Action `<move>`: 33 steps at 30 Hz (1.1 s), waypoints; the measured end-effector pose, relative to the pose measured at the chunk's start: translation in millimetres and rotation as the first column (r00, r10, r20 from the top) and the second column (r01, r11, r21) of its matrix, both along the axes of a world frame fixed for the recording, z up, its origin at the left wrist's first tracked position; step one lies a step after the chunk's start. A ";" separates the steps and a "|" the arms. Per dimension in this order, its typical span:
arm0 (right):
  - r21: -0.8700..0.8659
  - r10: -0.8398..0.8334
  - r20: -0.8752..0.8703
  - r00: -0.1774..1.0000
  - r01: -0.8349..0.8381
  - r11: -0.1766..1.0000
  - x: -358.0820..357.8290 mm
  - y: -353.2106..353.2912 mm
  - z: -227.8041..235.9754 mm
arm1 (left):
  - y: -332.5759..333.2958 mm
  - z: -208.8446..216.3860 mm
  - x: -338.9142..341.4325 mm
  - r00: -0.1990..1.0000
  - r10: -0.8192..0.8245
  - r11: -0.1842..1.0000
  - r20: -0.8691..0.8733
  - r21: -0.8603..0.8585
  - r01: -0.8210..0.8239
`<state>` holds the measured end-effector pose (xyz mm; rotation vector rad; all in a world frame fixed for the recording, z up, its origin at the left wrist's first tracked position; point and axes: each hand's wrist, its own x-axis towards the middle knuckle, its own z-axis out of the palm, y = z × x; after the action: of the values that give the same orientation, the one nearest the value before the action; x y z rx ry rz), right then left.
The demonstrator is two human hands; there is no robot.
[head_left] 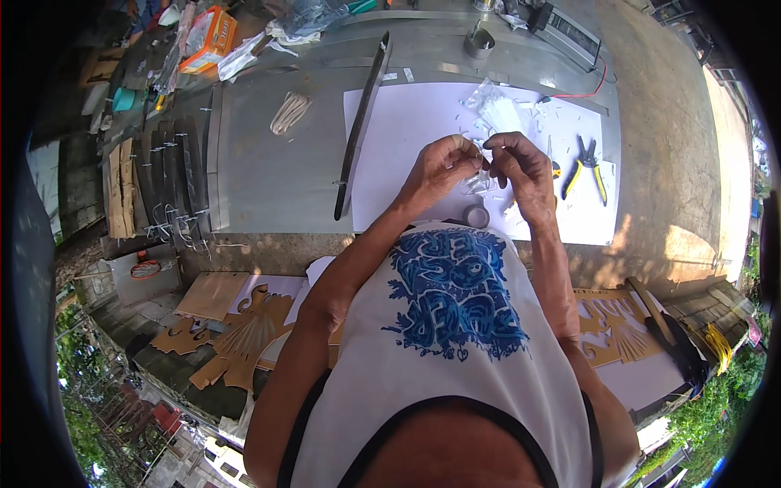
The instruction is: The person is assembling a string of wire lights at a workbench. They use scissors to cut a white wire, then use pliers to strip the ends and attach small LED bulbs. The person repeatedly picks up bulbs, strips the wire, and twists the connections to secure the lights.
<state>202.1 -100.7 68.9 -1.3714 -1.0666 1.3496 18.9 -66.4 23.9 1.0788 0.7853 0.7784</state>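
The left hand [451, 160] and right hand [518, 165] are pinching a thin strand [485, 162], too fine to identify, above the bench's white sheet [386, 167], probably to steady it, while pliers [585, 168] are lying conveniently near the right.

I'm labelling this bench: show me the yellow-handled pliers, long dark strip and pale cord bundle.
Yellow-handled pliers [586, 160]: head view, at the pivot.
Long dark strip [363, 122]: head view, mid-length.
Pale cord bundle [290, 113]: head view, middle strands.
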 end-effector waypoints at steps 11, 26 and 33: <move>0.177 0.203 0.337 0.919 -0.274 0.945 8.6 9.5 -4.9 | 4.9 6.4 -7.7 0.986 -0.114 0.986 0.119 -0.105 0.127; 0.061 0.137 0.393 0.909 -0.175 0.983 7.1 4.9 -10.4 | 5.7 1.6 -9.5 0.985 0.062 0.996 -0.164 0.070 -0.052; 0.117 0.089 0.410 0.908 -0.149 0.982 7.8 1.4 -3.1 | 5.3 4.7 -12.9 0.992 0.107 0.990 -0.059 -0.088 -0.112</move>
<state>209.9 -99.3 65.8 -1.5312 -1.5159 1.0679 6.0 -61.0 28.6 0.9849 0.9239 0.8007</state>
